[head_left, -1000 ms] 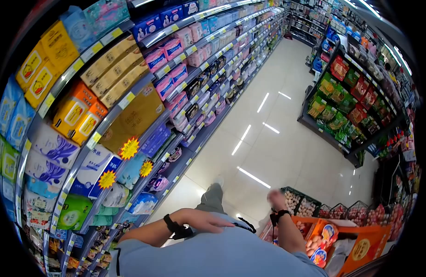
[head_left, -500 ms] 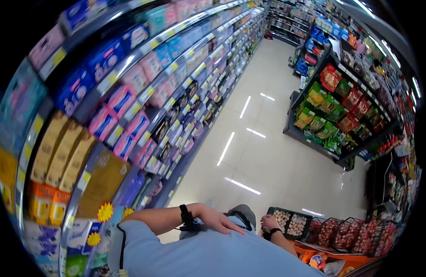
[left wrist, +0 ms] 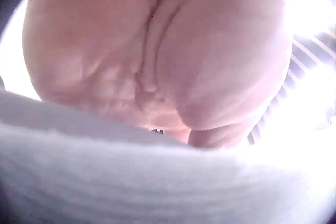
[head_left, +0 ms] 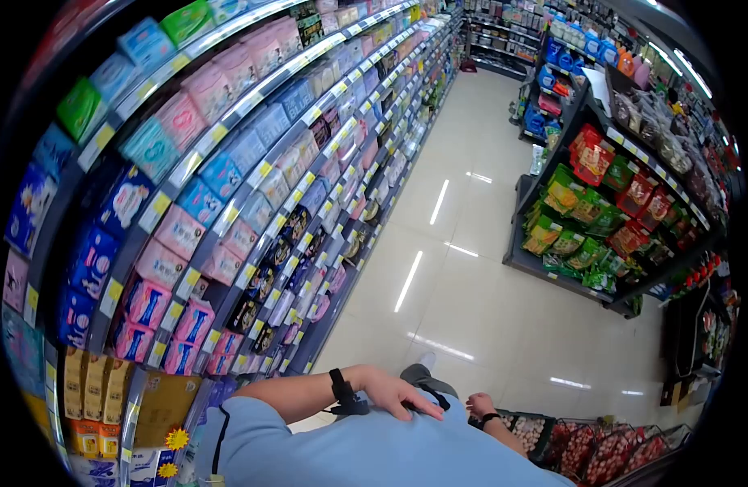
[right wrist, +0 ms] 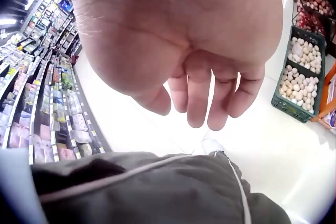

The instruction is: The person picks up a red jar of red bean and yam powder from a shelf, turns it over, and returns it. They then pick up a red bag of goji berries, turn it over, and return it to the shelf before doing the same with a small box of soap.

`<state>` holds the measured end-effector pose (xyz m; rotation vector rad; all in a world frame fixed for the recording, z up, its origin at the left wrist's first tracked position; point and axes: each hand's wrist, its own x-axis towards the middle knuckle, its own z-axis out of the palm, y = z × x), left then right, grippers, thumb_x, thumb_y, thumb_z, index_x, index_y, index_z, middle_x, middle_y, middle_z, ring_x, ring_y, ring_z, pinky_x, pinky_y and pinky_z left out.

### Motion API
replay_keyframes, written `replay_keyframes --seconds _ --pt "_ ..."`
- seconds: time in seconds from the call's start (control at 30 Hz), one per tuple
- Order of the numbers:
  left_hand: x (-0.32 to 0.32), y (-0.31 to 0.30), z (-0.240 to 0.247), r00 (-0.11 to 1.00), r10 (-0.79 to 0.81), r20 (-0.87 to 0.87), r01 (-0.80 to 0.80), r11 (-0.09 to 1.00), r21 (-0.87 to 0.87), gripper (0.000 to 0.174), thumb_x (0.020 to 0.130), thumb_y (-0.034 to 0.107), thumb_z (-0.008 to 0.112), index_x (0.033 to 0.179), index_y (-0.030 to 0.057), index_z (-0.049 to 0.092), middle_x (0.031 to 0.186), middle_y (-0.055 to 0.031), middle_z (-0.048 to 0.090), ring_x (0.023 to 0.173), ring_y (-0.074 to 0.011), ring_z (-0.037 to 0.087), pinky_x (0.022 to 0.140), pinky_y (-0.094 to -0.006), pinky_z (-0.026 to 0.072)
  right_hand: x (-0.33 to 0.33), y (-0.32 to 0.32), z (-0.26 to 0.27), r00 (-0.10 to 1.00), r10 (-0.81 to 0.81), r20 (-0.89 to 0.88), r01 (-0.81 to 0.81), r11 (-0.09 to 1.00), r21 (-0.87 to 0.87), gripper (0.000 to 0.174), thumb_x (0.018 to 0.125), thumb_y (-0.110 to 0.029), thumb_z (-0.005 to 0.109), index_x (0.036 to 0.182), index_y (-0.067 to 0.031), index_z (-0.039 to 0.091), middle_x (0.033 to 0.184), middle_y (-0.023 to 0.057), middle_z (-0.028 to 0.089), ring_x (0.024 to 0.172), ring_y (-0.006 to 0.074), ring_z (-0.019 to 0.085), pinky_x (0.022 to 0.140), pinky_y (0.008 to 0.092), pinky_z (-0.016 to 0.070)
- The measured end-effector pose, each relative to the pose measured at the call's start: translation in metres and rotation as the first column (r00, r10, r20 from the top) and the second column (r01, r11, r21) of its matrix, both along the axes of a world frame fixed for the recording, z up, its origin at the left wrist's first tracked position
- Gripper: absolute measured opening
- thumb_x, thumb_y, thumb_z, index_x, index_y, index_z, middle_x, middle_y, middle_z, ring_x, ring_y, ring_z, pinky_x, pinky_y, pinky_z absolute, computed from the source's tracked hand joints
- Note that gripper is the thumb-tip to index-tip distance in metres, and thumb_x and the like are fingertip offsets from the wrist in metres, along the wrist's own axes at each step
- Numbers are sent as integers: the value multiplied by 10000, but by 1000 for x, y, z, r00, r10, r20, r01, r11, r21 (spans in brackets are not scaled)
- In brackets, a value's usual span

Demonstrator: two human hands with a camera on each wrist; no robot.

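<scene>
In the head view my left hand (head_left: 397, 393) lies against the front of the light blue shirt (head_left: 341, 442), its fingers relaxed and pointing right. The left wrist view has the palm (left wrist: 157, 50) close up above pale cloth (left wrist: 131, 176), fingertips hidden. My right hand (head_left: 480, 404) hangs beside the body, near a crate of eggs (head_left: 530, 430). Seen from the right wrist, that hand (right wrist: 184, 45) has loosely bent fingers (right wrist: 197, 98) and holds nothing; grey trousers (right wrist: 157, 187) and a shoe (right wrist: 212, 146) show below it.
A long shelf of packaged goods (head_left: 260, 154) runs along the left. Across the shiny tiled floor (head_left: 439, 276) stands a rack of green and red packets (head_left: 581, 203). Net baskets of reddish produce (head_left: 617, 453) are at lower right, beside the egg crate (right wrist: 299, 79).
The view has shifted forward along the aisle and turned; the orange display at lower right has left the head view. My right hand swung slightly, and my left stays at the shirt.
</scene>
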<state>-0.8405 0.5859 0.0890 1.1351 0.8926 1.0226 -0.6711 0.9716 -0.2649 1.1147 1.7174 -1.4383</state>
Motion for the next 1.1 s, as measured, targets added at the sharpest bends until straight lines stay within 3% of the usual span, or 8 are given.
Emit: replay_keyframes --seconds 0.23,0.33,0.4,0.57,0.83,0.9,1.03,1.1 --pt "-102 69 -6 980 13 -201 -43 989 -142 872 904 209 762 1665 167 338 1739 -214 234 1617 -329 216 1274 -393 226 -207 104 -26 873 471 -124 -393 832 391 233 896 -195 616 872 3 735 764 120 743 643 195 706 550 344 551" --pt "-147 90 -9 969 24 -244 -59 989 -134 912 885 258 785 1667 153 328 1740 -209 234 1615 -328 221 1268 -393 247 -305 103 -2 937 118 -330 -69 985 155 158 926 -150 606 977 -28 693 838 90 728 664 167 674 552 314 527" --pt "-178 97 -18 964 57 -258 -96 985 -143 912 881 272 788 1661 136 335 1731 -204 260 1606 -326 246 1265 -395 256 -362 86 24 927 98 -361 -71 994 86 137 943 -141 604 998 -34 670 873 83 718 688 157 667 571 304 522" --pt "-287 111 -36 923 212 -320 -240 969 -52 904 874 351 824 1605 37 394 1642 -195 406 1512 -333 408 1236 -396 320 -429 71 19 795 448 -410 -324 884 338 230 921 -187 649 1028 -1 732 868 107 752 758 206 726 717 356 596" --pt "-473 134 -48 691 169 -703 -307 949 -74 685 818 302 841 1397 28 600 1301 -200 653 1237 -399 616 1054 -467 487 -456 100 22 986 86 -146 -69 991 112 184 925 -170 628 1020 -43 723 873 84 731 734 174 693 622 319 558" --pt "-517 144 -50 347 -16 -938 -295 947 -126 623 809 302 830 1334 35 628 1194 -168 686 1128 -387 664 981 -491 522 -457 117 5 979 -89 -186 101 993 56 169 922 -152 630 1052 -70 702 892 80 727 715 156 660 591 309 523" --pt "-604 184 -33 304 42 -952 -371 925 -78 595 833 314 820 1331 49 632 1188 -158 698 1102 -372 683 943 -481 547 -491 131 38 928 -351 -126 355 935 9 169 953 -154 601 1096 -79 651 919 81 721 710 162 665 568 300 499" --pt "-635 207 -27 393 256 -883 -425 902 73 546 860 311 804 1316 57 644 1162 -154 704 1080 -370 689 912 -475 560 -506 141 38 906 -400 -139 403 915 -4 161 952 -152 594 1083 -73 643 903 84 700 692 160 654 546 288 484"
